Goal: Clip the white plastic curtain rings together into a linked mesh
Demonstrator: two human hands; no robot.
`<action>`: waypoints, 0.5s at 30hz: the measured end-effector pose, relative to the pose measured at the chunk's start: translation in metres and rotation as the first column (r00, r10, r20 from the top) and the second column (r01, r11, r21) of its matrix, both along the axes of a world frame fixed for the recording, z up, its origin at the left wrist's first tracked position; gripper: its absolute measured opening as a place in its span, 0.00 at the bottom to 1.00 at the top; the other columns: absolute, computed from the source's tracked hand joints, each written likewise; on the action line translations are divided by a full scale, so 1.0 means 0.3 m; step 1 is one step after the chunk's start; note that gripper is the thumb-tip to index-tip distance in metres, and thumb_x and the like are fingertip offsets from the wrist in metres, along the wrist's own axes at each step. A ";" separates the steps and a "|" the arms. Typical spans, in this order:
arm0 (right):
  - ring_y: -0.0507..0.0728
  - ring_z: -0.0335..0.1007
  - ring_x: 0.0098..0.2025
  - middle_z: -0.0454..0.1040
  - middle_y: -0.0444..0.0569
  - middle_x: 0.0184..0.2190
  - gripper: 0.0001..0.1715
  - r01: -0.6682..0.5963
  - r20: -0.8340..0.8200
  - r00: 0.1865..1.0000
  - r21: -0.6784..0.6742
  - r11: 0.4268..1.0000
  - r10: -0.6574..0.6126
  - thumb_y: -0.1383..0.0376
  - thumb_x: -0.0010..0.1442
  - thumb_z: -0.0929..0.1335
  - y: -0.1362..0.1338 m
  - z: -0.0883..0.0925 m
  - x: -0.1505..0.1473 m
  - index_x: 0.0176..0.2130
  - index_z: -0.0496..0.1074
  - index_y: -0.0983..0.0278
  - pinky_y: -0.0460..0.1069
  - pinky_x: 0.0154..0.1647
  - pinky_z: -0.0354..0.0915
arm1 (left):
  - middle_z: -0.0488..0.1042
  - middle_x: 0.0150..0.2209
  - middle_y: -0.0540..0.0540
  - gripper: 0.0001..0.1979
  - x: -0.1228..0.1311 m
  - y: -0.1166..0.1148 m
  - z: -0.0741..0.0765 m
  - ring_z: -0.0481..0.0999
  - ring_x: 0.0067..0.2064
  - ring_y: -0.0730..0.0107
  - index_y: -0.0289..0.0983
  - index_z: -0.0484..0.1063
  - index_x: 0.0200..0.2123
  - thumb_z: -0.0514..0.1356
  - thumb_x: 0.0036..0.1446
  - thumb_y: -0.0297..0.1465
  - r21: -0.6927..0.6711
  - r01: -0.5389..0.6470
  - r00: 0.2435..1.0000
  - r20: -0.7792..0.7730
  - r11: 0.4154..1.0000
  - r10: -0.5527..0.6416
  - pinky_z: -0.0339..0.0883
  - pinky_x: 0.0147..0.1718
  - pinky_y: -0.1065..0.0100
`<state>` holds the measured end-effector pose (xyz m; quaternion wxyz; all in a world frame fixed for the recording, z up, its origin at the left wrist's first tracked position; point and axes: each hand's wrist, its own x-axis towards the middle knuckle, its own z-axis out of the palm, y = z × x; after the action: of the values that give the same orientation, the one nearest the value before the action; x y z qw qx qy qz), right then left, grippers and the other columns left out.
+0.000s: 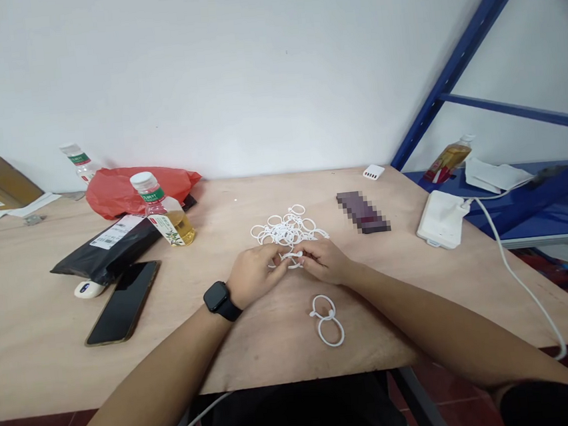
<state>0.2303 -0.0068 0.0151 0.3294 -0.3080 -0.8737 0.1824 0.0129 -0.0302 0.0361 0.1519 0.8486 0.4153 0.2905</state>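
Observation:
A pile of white plastic rings (285, 229) lies on the wooden table, just beyond my hands. Between my fingertips is one white ring (292, 256), pinched from both sides. My left hand (255, 272), with a black watch on the wrist, grips its left side. My right hand (325, 261) has thumb and finger closed on its right side. Nearer the table's front edge, two white rings (331, 332) lie touching, one in front of the other.
Left of the pile stand a drink bottle (167, 211), a red bag (116, 191), a black package (109, 248) and a phone (123, 303). To the right lie a blurred dark item (363, 211) and a white power bank (443, 219) with a cable.

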 end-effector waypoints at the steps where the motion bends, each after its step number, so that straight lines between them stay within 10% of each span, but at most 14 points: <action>1: 0.52 0.65 0.24 0.72 0.43 0.23 0.09 -0.003 0.005 1.000 -0.005 1.000 0.003 0.66 0.62 0.62 0.001 -0.002 0.002 0.36 0.71 0.63 0.46 0.28 0.59 | 0.78 0.32 0.49 0.12 0.002 0.000 -0.001 0.75 0.32 0.70 0.38 0.74 0.46 0.57 0.63 0.36 -0.011 0.015 1.000 -0.020 1.000 -0.015 0.65 0.34 0.70; 15: 0.52 0.67 0.26 0.72 0.44 0.23 0.13 -0.025 0.029 0.999 -0.017 1.000 0.026 0.72 0.52 0.59 0.007 -0.002 0.001 0.29 0.70 0.62 0.46 0.31 0.60 | 0.76 0.27 0.50 0.12 0.027 -0.009 -0.010 0.71 0.27 0.75 0.36 0.74 0.33 0.55 0.64 0.35 -0.093 0.121 0.991 -0.040 0.988 -0.125 0.58 0.28 0.72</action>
<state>0.2306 -0.0047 0.0146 0.3115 -0.3020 -0.8809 0.1891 0.0209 -0.0327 0.0333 0.1979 0.8714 0.3781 0.2419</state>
